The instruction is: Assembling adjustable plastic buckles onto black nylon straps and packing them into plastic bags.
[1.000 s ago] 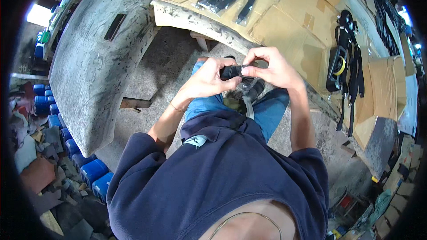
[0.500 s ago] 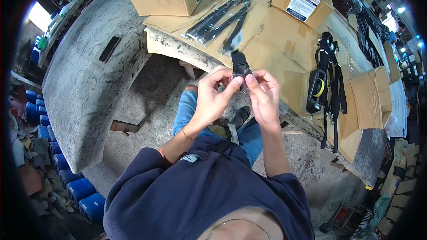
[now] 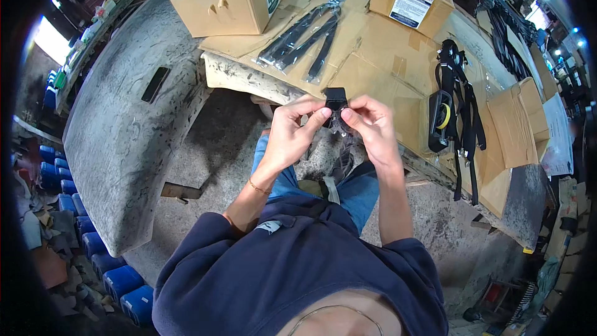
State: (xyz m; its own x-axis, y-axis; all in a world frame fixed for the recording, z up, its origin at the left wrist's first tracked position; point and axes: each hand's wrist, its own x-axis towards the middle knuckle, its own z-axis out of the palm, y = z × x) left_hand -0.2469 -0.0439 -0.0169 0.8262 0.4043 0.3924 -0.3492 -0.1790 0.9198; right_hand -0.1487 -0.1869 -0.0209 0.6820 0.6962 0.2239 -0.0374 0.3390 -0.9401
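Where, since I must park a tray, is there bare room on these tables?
The grey tabletop is bare between the dark flat slab and its near end. On the cardboard-covered table, a patch is free between the bagged straps and loose straps, in front of the labelled box. Crowded: the right end, with those loose straps, the black holder and open carton.

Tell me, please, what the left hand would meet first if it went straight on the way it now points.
Past the held strap, the left hand would probably meet the right hand first, as its fingers point rightward; depth is unclear.
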